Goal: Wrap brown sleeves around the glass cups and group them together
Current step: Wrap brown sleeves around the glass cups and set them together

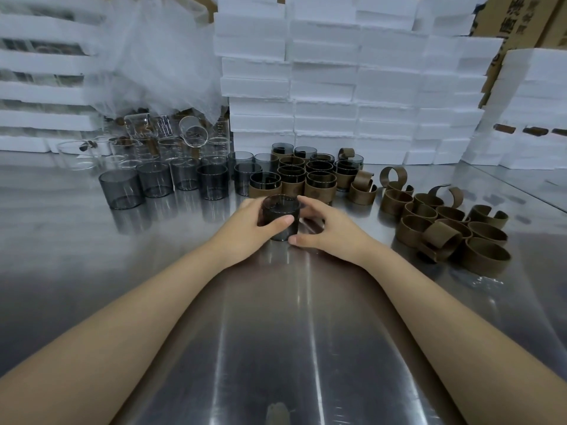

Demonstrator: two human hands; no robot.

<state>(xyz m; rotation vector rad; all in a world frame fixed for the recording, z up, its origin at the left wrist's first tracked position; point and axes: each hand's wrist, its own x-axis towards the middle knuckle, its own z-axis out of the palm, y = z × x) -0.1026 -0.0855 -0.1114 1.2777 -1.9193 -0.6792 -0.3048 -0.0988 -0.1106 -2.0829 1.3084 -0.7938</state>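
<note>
Both hands are on one smoky glass cup (280,207), standing upright on the steel table (276,332) at centre. The left hand (245,231) grips it, thumb (280,223) laid across the near wall and the fingers wrapped round the far side. The right hand (331,231) curls against the cup's right side, its fingers at the rim and its thumb tip (302,239) down by the base. Whether a sleeve is on this cup, I can't tell. Just behind it sits the cluster of sleeved cups (306,176). A row of bare grey cups (153,184) stands to the left, and loose brown sleeves (445,228) are heaped on the right. White foam boxes (337,87) are stacked at the back.
</note>
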